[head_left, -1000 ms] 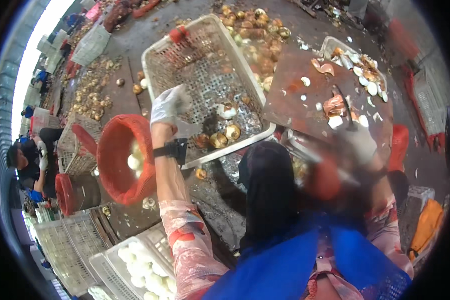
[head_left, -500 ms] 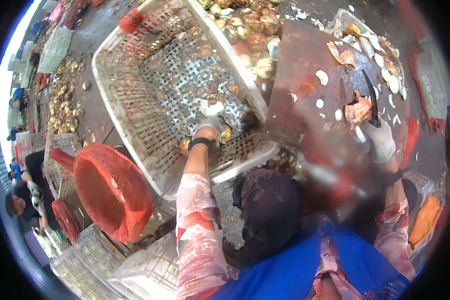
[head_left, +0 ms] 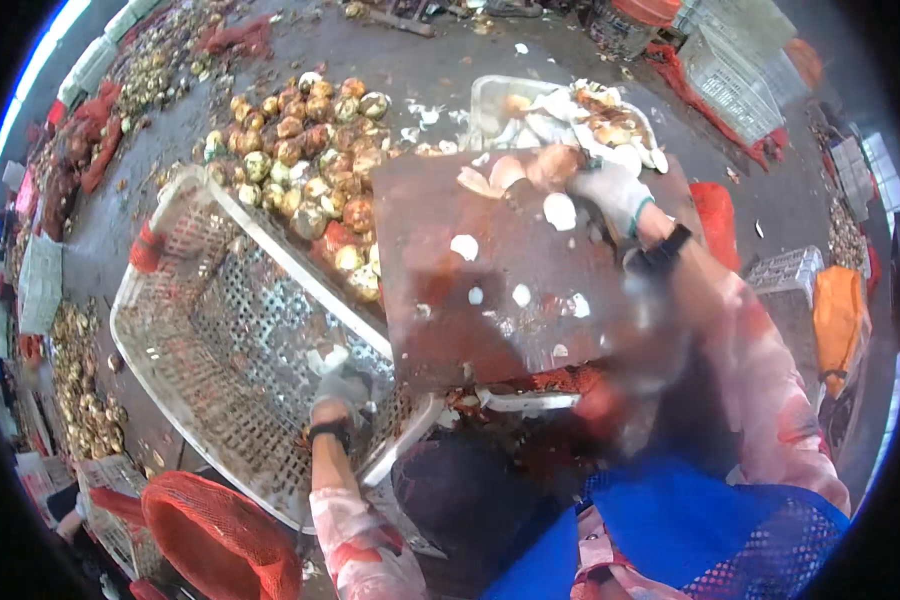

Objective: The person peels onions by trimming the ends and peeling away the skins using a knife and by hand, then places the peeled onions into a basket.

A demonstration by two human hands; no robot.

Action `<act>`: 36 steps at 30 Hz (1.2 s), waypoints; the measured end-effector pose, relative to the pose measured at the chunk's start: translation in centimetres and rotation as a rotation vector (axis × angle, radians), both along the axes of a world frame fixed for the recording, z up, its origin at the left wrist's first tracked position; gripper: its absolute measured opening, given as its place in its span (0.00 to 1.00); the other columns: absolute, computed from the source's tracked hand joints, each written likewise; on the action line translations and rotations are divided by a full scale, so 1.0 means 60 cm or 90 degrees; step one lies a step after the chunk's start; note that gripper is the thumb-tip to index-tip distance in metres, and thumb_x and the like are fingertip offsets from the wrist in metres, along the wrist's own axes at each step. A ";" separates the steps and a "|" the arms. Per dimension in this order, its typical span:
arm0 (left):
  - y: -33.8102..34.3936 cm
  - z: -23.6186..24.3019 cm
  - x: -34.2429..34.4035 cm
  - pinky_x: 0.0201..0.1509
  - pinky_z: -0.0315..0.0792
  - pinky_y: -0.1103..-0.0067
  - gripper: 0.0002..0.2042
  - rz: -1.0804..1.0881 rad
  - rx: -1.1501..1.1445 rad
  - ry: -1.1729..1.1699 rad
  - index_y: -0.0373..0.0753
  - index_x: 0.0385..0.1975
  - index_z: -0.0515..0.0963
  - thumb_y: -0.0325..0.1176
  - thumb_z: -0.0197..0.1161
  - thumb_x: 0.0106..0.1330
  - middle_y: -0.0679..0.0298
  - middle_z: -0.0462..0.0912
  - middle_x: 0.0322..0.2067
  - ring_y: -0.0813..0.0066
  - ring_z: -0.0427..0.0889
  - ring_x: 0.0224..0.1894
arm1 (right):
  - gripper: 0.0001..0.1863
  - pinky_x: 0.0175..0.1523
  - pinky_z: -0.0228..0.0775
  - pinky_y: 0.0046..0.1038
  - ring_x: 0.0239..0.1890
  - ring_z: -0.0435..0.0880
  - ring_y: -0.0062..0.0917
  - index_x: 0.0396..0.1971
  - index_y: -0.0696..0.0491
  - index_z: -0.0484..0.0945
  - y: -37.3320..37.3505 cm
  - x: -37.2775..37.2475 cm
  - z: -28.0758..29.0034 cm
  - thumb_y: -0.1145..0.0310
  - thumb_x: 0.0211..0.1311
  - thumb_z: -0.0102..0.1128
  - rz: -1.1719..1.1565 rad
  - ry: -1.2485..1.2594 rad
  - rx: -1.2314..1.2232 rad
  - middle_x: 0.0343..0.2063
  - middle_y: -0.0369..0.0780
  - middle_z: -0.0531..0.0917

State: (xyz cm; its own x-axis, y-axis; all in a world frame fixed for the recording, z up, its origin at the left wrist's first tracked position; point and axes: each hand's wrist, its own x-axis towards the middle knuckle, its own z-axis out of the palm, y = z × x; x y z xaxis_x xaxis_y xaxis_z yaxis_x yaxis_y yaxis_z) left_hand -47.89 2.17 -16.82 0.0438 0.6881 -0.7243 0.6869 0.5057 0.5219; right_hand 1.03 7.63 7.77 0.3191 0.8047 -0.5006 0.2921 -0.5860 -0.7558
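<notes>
My left hand (head_left: 344, 388), in a pale glove, reaches down into a dirty white perforated crate (head_left: 260, 225). White onion pieces (head_left: 326, 360) show at its fingertips; the fingers are blurred, so I cannot tell their grip. My right hand (head_left: 610, 190), gloved too, is at the far right part of a brown board (head_left: 430, 270). It is closed on a knife (head_left: 592, 160), of which only a dark bit shows. Brown onion skins (head_left: 550, 168) lie against its fingers, and several white onion scraps (head_left: 560, 211) are scattered over the board.
Beyond the board stands a white tub (head_left: 488, 105) filled with onion peelings. A heap of onions (head_left: 310, 150) lies on the floor behind the crate. A red mesh-covered basket (head_left: 210, 530) stands at lower left. An orange cloth (head_left: 838, 315) hangs beside a crate at right.
My view has swung right. My right hand has moved to the board's far part, where the onion skins now lie near the tub. My left hand remains inside the crate.
</notes>
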 end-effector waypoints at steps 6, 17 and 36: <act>-0.004 0.163 -0.058 0.36 0.80 0.78 0.14 0.406 0.162 -0.464 0.37 0.50 0.73 0.34 0.59 0.68 0.59 0.82 0.37 0.70 0.83 0.35 | 0.19 0.42 0.75 0.33 0.36 0.82 0.30 0.41 0.55 0.77 -0.057 -0.068 -0.024 0.54 0.60 0.58 0.657 -0.321 0.296 0.32 0.42 0.83; 0.127 0.486 0.176 0.42 0.80 0.78 0.24 0.152 0.206 -0.785 0.34 0.57 0.70 0.44 0.59 0.68 0.59 0.80 0.45 0.73 0.82 0.42 | 0.23 0.48 0.72 0.26 0.42 0.81 0.24 0.52 0.54 0.75 -0.171 -0.076 0.152 0.55 0.62 0.57 0.412 -0.025 0.194 0.40 0.42 0.83; 0.026 0.546 0.453 0.46 0.82 0.64 0.31 0.172 0.057 -1.057 0.35 0.61 0.67 0.56 0.49 0.71 0.51 0.80 0.48 0.57 0.84 0.44 | 0.12 0.32 0.77 0.35 0.33 0.85 0.33 0.44 0.52 0.76 -0.238 0.012 0.154 0.64 0.64 0.54 0.551 -0.380 0.629 0.27 0.42 0.80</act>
State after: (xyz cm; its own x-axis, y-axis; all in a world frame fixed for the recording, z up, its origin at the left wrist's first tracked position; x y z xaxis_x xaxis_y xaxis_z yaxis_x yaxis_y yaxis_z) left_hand -20.70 3.75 15.97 0.5475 0.8366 0.0200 -0.6925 0.4395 0.5722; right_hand 1.77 -6.64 16.99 -0.4810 0.7817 0.3970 0.6895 0.6170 -0.3794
